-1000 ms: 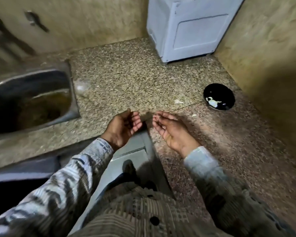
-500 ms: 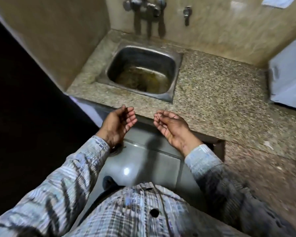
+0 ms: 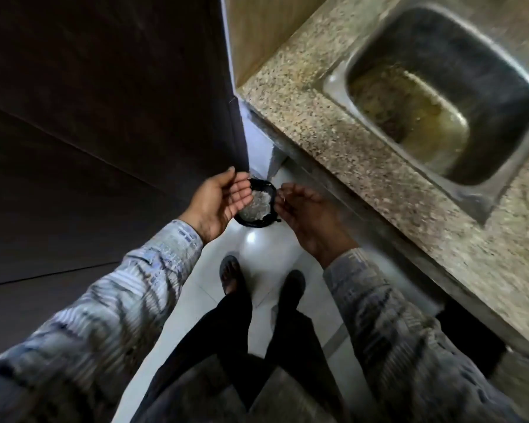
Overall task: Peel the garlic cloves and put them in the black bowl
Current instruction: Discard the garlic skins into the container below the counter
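Black floor bin point(image 3: 253, 224) w/ pale scraps point(image 3: 258, 203), left hand point(image 3: 219, 203) open, right hand point(image 3: 306, 216) half-curled (hold unclear)

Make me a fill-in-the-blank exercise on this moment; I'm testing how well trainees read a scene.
1. The left hand and right hand hover above a round black container that stands on the ____.
2. The steel sink is sunk into the speckled ____.
3. The left hand's fingers are straight, and its open palm holds ____.
Missing words: floor; counter; nothing.
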A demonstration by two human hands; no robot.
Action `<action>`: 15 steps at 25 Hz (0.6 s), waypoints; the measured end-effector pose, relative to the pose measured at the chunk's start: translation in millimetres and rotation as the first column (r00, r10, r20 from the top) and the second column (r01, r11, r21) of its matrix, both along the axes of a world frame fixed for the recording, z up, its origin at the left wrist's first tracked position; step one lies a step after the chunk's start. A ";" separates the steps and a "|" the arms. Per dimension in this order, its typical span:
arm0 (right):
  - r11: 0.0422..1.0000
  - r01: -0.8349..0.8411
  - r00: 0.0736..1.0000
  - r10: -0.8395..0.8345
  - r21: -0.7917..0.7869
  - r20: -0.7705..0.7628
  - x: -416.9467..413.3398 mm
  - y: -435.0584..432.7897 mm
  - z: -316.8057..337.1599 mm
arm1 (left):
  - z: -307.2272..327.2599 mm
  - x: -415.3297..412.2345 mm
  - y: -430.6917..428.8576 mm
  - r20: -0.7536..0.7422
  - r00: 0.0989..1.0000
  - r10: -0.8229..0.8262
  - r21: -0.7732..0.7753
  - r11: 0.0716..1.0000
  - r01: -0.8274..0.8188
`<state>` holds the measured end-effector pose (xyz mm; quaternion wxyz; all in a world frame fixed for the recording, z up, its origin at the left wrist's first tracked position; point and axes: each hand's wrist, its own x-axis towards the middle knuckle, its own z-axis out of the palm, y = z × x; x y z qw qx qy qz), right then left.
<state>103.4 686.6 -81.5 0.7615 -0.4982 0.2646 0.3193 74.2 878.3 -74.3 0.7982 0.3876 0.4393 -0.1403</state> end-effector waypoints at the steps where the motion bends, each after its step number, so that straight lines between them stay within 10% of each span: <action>1: 1.000 -0.024 1.000 0.024 -0.013 -0.014 7.8 8.5 -35.1 | -32.5 5.4 8.5 -0.020 1.000 0.011 0.013 1.000 -0.011; 9: 0.910 -0.299 0.950 0.255 -0.286 -0.181 59.0 64.7 -397.4 | -363.9 17.8 42.7 -0.167 0.985 0.047 0.024 0.999 -0.043; 15: 0.348 -0.721 0.582 0.774 -0.599 -0.251 84.1 76.2 -581.4 | -504.6 17.4 45.5 -0.218 0.976 -0.023 0.044 0.998 0.033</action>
